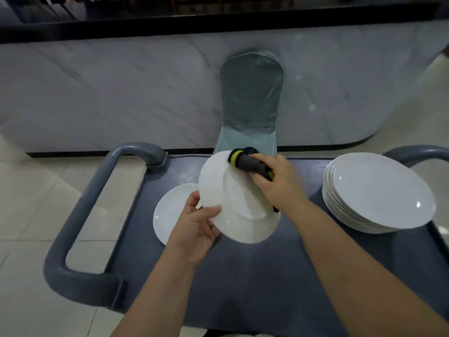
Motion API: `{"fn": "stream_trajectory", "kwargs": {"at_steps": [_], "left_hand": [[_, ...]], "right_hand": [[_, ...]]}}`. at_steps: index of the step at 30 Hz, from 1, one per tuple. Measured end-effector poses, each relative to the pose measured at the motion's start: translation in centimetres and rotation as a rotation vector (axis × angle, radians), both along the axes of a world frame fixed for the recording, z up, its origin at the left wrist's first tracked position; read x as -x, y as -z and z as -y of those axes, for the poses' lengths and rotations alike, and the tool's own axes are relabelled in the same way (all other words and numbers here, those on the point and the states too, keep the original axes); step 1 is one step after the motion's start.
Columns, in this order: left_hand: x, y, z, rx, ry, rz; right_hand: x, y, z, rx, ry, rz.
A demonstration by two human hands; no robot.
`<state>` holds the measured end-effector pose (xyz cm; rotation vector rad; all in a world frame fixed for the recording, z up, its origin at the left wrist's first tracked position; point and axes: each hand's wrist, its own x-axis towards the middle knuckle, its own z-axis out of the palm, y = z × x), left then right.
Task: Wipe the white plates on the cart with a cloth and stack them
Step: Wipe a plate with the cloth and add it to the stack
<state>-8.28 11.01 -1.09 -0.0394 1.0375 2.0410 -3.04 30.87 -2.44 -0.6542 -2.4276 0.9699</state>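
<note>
Head view: wiping step; left hand (196,222) pinches plate (233,205) rim, right hand (275,182) clenches cloth (244,161) on it; stacking, presumably next, needs levelling.

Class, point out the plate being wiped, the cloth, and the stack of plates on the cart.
held plate (233,205): head view, middle of its facing surface
cloth (243,164): head view, grey part beside the yellow band
stack of plates (381,190): head view, centre of the top plate
</note>
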Motion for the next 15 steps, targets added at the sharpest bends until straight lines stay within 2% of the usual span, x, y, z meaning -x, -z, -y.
{"fn": "stream_trajectory", "kwargs": {"at_steps": [2,5,8,10,13,15], "left_hand": [[1.0,-0.4,-0.1,0.007,-0.033,-0.001],[2.3,-0.4,0.0,0.013,-0.036,-0.003],[2.3,-0.1,0.5,0.018,0.051,-0.05],[2.1,-0.1,0.5,0.058,0.139,-0.112],[2.6,-0.1,-0.1,0.101,0.122,-0.13],[3.3,0.0,-0.5,0.076,0.064,-0.098]], "right_hand": [[0.6,-0.3,3.7,-0.1,-0.146,-0.047],[-3.3,2.1,5.3,-0.066,-0.214,-0.077],[-5.6,4.0,1.4,0.011,0.068,-0.021],[-3.8,3.9,0.3,0.057,0.23,0.015],[-0.7,2.0,4.1,-0.091,0.075,-0.083],[-1.4,2.8,6.1,-0.147,-0.046,-0.125]]}}
